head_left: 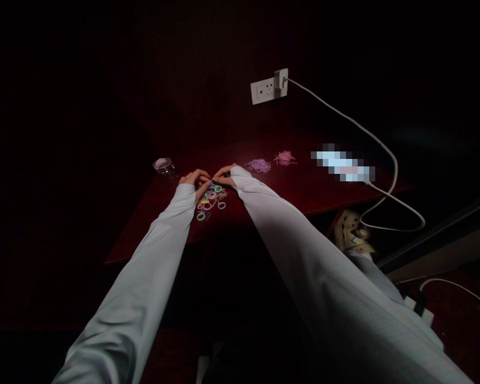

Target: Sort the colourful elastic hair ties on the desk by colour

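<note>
Most of the scene is lost in darkness; only a dark red table [288,192] and what lies on it can be made out. At the far left of the tabletop, near its back edge, a small clear jar [164,166] with something pale pink inside is seen, though its contents cannot be identified. Just to its right, the left hand [195,179] is held with fingers curled inward, and the right hand [225,174] is curled the same way, the fingertips of both meeting over a scatter of small coloured rings [211,201]. Something tiny appears to be pinched between them, but it is too small and dim to be told. The rings are spread below the hands toward the near edge. Both arms are covered by long pale sleeves [304,250].

Further right, well apart from the hands, a purple pile [258,166] and a pink pile [285,157] are laid, with bare tabletop around them. Beyond, a blurred pale patch hides an object. A wall socket [269,89] holds a plug, and a white cable [344,114] is trailed over the right edge. A light shoe [352,230] is partly seen below that edge.
</note>
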Demonstrator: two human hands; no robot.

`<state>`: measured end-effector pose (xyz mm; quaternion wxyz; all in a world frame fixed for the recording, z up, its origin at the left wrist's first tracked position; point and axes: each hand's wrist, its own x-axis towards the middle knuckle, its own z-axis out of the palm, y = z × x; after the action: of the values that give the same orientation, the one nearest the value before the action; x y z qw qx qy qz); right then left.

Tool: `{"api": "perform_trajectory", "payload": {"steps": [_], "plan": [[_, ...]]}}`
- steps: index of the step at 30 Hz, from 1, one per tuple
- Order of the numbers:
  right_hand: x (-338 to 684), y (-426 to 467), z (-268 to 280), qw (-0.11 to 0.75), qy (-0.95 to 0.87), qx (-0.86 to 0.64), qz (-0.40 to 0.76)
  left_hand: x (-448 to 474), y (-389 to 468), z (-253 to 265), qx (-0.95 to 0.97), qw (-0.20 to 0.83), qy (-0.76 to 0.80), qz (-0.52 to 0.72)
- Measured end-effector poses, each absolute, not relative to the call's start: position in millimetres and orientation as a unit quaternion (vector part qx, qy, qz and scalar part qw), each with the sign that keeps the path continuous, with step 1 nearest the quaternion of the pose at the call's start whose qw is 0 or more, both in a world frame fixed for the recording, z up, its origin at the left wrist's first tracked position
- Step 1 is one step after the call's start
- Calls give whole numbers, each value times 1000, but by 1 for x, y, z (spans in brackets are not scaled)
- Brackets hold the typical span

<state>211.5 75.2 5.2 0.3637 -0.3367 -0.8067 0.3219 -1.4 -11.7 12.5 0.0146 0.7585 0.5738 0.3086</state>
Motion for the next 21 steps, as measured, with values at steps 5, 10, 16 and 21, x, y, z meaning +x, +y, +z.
{"api": "perform_trajectory", "payload": {"steps": [5,10,16,21], "plan": [[214,78,5,386,-794,-319,344,-7,-8,10,751,7,564,342],[216,76,6,396,-784,-326,349,-9,-4,7,733,14,576,361],[219,70,9,415,-752,-454,237,-6,-8,10,732,8,578,359],[221,72,7,416,-715,-512,230,-3,-13,12,725,4,579,374]]}}
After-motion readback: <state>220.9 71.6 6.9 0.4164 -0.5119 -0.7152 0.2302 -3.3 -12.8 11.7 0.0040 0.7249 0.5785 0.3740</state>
